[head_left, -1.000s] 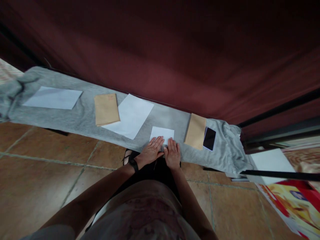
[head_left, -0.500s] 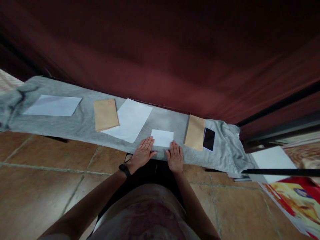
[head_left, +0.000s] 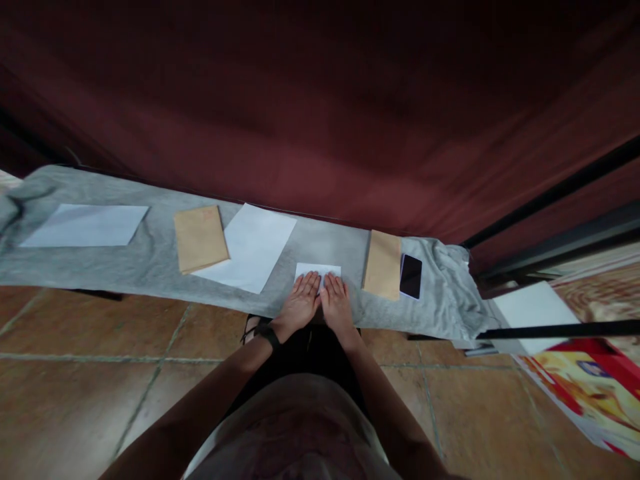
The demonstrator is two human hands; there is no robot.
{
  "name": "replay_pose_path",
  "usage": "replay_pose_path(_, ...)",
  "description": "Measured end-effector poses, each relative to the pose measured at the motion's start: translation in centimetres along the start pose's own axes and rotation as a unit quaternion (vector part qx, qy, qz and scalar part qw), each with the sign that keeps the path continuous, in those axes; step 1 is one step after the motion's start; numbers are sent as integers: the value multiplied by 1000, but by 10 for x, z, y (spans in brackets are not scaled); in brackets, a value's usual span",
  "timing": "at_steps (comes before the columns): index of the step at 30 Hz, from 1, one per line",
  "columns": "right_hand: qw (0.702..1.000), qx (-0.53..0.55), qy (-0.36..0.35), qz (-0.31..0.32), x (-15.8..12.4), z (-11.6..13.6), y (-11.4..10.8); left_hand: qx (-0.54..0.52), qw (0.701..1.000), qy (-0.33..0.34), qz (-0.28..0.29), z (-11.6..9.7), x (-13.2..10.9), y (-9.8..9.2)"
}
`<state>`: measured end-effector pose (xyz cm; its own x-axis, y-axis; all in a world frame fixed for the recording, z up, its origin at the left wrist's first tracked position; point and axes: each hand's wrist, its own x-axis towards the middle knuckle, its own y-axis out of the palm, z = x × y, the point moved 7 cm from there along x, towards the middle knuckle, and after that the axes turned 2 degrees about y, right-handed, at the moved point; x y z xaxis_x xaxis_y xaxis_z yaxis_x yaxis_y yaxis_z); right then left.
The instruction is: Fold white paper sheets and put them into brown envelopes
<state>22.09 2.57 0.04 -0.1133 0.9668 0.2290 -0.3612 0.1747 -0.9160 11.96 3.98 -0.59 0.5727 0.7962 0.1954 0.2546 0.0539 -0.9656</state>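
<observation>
A small folded white paper (head_left: 318, 270) lies on a long grey cloth (head_left: 150, 270) that covers a narrow bench. My left hand (head_left: 299, 304) and my right hand (head_left: 337, 304) lie side by side, flat, on the paper's near half, fingers stretched out and pressing down. A black band is on my left wrist. Only the paper's far edge shows beyond my fingertips.
Left of my hands lie a large white sheet (head_left: 253, 245), a brown envelope (head_left: 200, 237) and another white sheet (head_left: 85, 225). To the right lie a second brown envelope (head_left: 383, 264) and a black phone (head_left: 411, 276). A dark red curtain hangs behind. The floor is brown tile.
Half a second ago my hands lay apart at the paper's near corners; now they have come together on top of the paper.
</observation>
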Motion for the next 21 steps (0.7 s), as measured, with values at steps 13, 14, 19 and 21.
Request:
replay_pose_path(13, 1000, -17, 15, 10, 27, -14, 17, 6, 999, -51, 13, 21, 21, 14)
replay_pose_path(14, 1000, -19, 21, 8, 27, -16, 18, 5, 998, -56, 9, 24, 21, 13)
replay_pose_path(19, 998, -31, 51, -2, 29, -22, 19, 3, 997, -77, -20, 34, 21, 10)
replay_pose_path(21, 997, -37, 70, -5, 30, -24, 19, 5, 996, -88, -25, 38, 20, 9)
